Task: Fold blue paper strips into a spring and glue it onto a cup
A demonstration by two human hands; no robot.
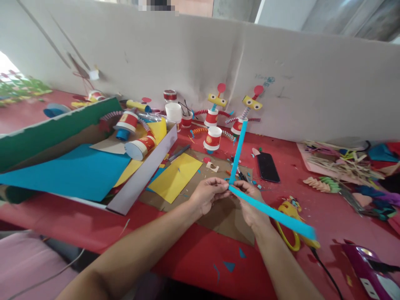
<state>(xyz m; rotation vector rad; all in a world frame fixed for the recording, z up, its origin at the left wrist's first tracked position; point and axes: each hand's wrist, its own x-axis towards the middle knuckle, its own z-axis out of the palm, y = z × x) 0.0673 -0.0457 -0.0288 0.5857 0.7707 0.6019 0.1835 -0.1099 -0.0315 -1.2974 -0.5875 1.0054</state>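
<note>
Blue paper strips (pixel 273 211) meet at a corner between the two hands, above the brown cardboard sheet (pixel 229 218); one strip points away from the operator, the other extends right, over the right forearm. At far left, an open box (pixel 146 166) contains a blue sheet (pixel 78 171) and cup figures (pixel 127 122). Right of the box, a yellow sheet (pixel 178 177) lies partly on the cardboard. The left hand (pixel 208 193) has its thumb and fingers nearly closed, pinching the corner. A headless cup figure (pixel 212 139) stands beyond the hands. The right hand (pixel 249 188) is curled, its fingertips gripping the same corner from the right. Further right are a black phone (pixel 268 167), lying flat, and a purple socket unit (pixel 365 266)
</note>
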